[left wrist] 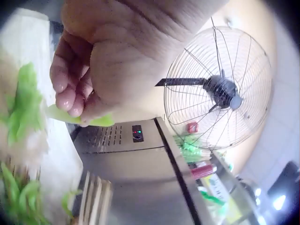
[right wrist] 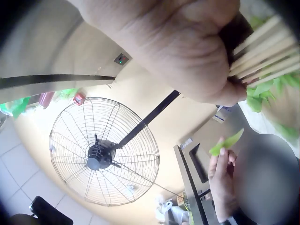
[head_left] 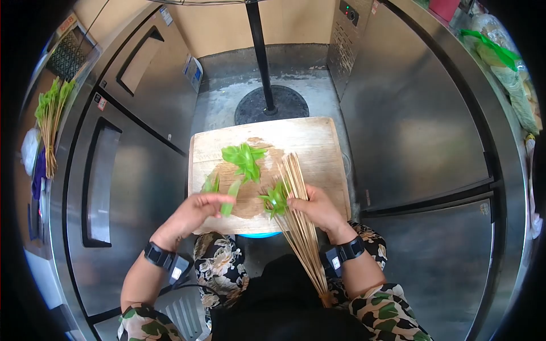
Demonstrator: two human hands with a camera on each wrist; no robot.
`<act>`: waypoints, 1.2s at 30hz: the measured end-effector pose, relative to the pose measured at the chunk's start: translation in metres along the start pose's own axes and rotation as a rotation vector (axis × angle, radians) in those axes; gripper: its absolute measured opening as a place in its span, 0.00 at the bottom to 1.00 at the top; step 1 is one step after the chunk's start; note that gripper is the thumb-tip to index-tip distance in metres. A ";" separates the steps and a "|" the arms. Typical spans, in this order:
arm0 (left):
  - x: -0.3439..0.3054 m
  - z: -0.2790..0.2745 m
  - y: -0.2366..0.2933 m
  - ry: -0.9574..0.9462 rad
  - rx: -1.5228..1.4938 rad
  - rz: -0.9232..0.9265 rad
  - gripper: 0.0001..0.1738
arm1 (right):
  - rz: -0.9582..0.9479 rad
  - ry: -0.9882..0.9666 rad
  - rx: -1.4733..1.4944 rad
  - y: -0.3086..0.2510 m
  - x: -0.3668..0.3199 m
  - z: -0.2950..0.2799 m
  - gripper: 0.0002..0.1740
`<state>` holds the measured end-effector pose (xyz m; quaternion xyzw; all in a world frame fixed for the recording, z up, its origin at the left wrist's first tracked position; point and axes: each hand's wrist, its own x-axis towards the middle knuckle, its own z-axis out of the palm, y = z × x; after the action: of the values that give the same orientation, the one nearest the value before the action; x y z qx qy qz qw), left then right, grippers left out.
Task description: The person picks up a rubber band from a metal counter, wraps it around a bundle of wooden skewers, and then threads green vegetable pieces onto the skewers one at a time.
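My left hand (head_left: 193,213) is over the left front of a wooden cutting board (head_left: 315,139) and pinches a pale green leaf strip (head_left: 230,200) between thumb and fingers. In the right wrist view the same strip (right wrist: 228,142) sticks out past the fingertips. My right hand (head_left: 324,213) grips a bundle of thin wooden skewers (head_left: 300,233), which slants from the board down toward my lap. A cluster of green leaves (head_left: 275,200) sits on skewers at the left side of this bundle, by the right thumb. Loose leaves (head_left: 244,160) lie heaped mid-board, with a few more (head_left: 210,183) at its left.
Steel cabinets stand left (head_left: 142,136) and right (head_left: 421,113) of the board. Behind it rises a black pole (head_left: 259,51) on a round base, part of a wire fan (left wrist: 220,89). Leaf-tipped skewers (head_left: 52,122) lie on the left counter; bagged goods (head_left: 500,68) rest on the right one.
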<state>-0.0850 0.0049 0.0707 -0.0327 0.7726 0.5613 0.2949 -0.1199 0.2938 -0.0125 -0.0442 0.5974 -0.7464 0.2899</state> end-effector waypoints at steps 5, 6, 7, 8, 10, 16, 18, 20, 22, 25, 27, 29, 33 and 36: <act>-0.041 -0.001 0.013 -0.116 0.599 0.077 0.10 | 0.032 -0.006 0.001 -0.002 -0.001 0.004 0.07; -0.043 0.000 0.011 -0.129 0.696 0.122 0.09 | 0.060 -0.006 -0.010 -0.004 -0.002 0.004 0.07; -0.044 0.003 0.008 -0.142 0.793 0.168 0.09 | 0.086 -0.007 -0.021 -0.005 -0.002 0.004 0.06; -0.046 0.006 0.005 -0.156 0.891 0.213 0.09 | 0.065 -0.015 0.000 -0.006 -0.002 0.006 0.05; -0.032 0.029 -0.003 -0.086 0.622 0.228 0.07 | 0.012 -0.022 0.047 -0.006 0.000 0.011 0.04; 0.084 0.052 -0.014 0.223 -0.610 0.249 0.14 | 0.030 0.028 0.044 -0.009 0.003 0.014 0.04; 0.108 0.050 -0.010 0.267 -0.897 0.188 0.11 | 0.047 0.045 0.038 -0.004 0.006 0.010 0.05; 0.119 0.054 -0.014 0.264 -0.984 0.150 0.09 | 0.062 0.051 0.036 -0.001 0.011 0.008 0.05; 0.123 0.058 -0.022 0.283 -1.026 0.106 0.08 | 0.058 0.093 0.036 -0.002 0.015 0.011 0.05; 0.128 0.055 -0.018 0.200 -1.065 0.162 0.09 | 0.112 0.106 0.037 -0.002 0.015 0.016 0.05; 0.134 0.052 -0.018 0.212 -1.084 0.181 0.08 | 0.098 0.084 0.015 -0.002 0.017 0.017 0.05; 0.134 0.054 -0.018 0.220 -1.113 0.165 0.07 | 0.102 0.077 0.009 -0.005 0.017 0.019 0.05; 0.133 0.052 -0.020 0.182 -1.069 0.159 0.07 | 0.128 0.086 0.024 -0.009 0.017 0.025 0.04; 0.134 0.051 -0.022 0.198 -1.049 0.170 0.07 | 0.139 0.071 -0.004 -0.008 0.017 0.025 0.05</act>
<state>-0.1655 0.0793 -0.0234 -0.1654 0.4128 0.8878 0.1182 -0.1263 0.2653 -0.0031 0.0232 0.6102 -0.7245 0.3195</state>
